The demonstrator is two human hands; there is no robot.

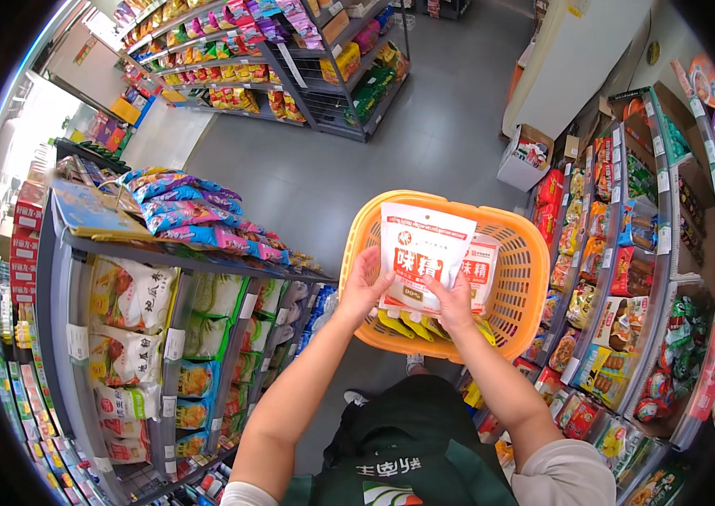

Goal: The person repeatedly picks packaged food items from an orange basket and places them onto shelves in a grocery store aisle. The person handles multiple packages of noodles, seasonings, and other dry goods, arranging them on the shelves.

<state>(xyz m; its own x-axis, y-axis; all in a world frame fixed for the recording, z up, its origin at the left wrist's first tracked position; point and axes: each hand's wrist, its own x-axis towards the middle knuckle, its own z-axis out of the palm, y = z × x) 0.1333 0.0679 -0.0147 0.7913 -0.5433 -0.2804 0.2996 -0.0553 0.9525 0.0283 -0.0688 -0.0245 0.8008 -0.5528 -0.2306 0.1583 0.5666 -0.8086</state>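
Observation:
A white-and-red seasoning pouch (pixel 427 243) is held upright above an orange plastic basket (pixel 525 253). My left hand (pixel 365 288) pinches its left edge, with the thumb across the front. On the lower right corner rests the thumb of my right hand (pixel 452 300), its fingers hidden behind the pouch. A second, similar pouch (pixel 483 265) shows behind the first, inside the basket. Several yellow packets (pixel 398 324) lie along the basket's near side, partly covered by the pouch and my right hand. What supports the basket cannot be seen.
Left stands a shelf unit (pixel 171 253) stocked with bagged goods, blue-and-pink snack bags (pixel 190 209) piled on top. Shelves of packaged food (pixel 617 272) line the right side. Ahead are a grey floor (pixel 307 158), a snack rack (pixel 326 69) and a white carton (pixel 525 158).

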